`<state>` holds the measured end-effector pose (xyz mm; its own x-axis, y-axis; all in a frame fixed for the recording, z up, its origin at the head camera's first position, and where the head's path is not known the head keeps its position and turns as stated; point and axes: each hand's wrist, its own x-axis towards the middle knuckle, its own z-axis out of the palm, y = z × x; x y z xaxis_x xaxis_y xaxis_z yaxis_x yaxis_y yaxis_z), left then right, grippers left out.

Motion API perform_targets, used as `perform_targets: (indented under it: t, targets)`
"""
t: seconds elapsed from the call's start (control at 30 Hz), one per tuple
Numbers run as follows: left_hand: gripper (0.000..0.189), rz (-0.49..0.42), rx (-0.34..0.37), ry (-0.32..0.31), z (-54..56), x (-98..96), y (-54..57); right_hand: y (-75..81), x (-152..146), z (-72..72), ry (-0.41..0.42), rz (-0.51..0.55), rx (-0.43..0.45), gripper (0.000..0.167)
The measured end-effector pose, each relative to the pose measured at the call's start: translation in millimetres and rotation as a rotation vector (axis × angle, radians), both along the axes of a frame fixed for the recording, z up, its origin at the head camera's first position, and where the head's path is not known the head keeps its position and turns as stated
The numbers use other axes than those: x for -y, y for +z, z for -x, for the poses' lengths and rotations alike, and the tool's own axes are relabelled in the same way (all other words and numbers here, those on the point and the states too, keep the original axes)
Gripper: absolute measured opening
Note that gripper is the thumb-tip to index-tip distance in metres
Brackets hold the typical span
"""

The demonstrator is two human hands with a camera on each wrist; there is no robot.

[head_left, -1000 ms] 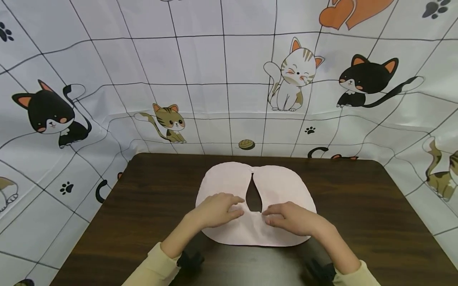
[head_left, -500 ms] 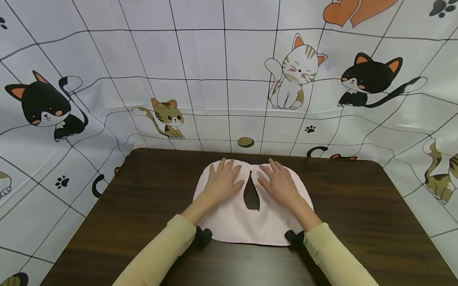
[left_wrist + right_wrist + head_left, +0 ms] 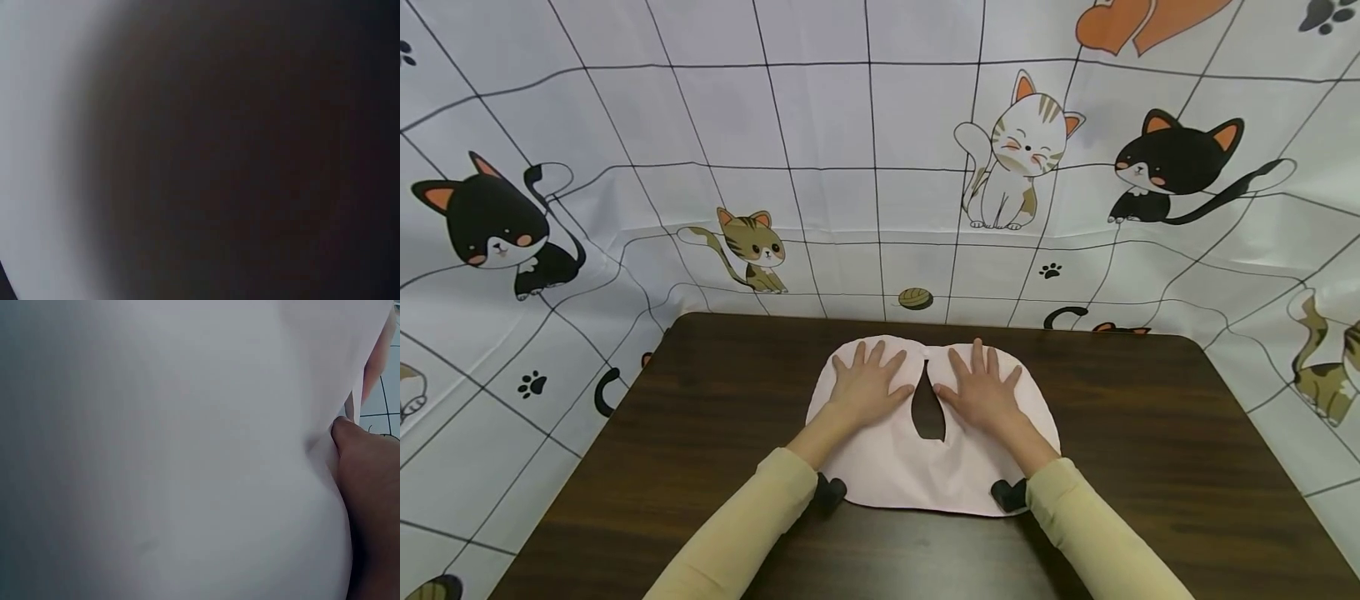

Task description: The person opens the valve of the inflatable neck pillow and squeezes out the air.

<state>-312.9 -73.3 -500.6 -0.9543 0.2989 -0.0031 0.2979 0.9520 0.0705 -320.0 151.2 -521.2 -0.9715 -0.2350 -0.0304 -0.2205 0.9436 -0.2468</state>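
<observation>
A pale pink cloth bib (image 3: 917,479) lies spread on the dark wooden table (image 3: 1150,467), its teardrop-shaped neck opening in the middle and its two rounded tabs meeting at the far edge. On the left tab rests my left hand (image 3: 863,392), palm down with fingers spread. My right hand (image 3: 983,393) lies flat in the same way on the right tab, thumb beside the neck opening. Pale cloth fills most of the right wrist view, with the right hand (image 3: 375,487) at its right edge. The left wrist view is dark and blurred.
Behind the table hangs a white sheet (image 3: 820,108) with a grid and printed cats, folding around both sides. Dark wrist camera mounts (image 3: 1009,495) sit under both cuffs, over the bib's near edge.
Both hands have moved forward from the bib's middle onto its far tabs. Over the last half second the fingers have spread wider, while the bib has stayed nearly in place.
</observation>
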Motion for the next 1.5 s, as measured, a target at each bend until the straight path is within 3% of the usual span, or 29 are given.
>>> perform_targets:
  t: [0.53, 1.17, 1.5]
  targets:
    - [0.062, -0.001, 0.048, -0.034, 0.8, -0.1, -2.9, 3.1, -1.6, -2.8, -0.030, -0.007, 0.092, 0.078]
    - [0.060, -0.025, 0.082, -0.045, 3.8, -0.2, -1.4, 0.2, -3.1, -5.0, -0.043, -0.008, 0.106, 0.078]
    - [0.063, -0.091, 0.098, -0.030, 3.7, 4.7, 9.5, 18.1, -7.0, -12.9, -0.035, -0.010, 0.088, 0.071]
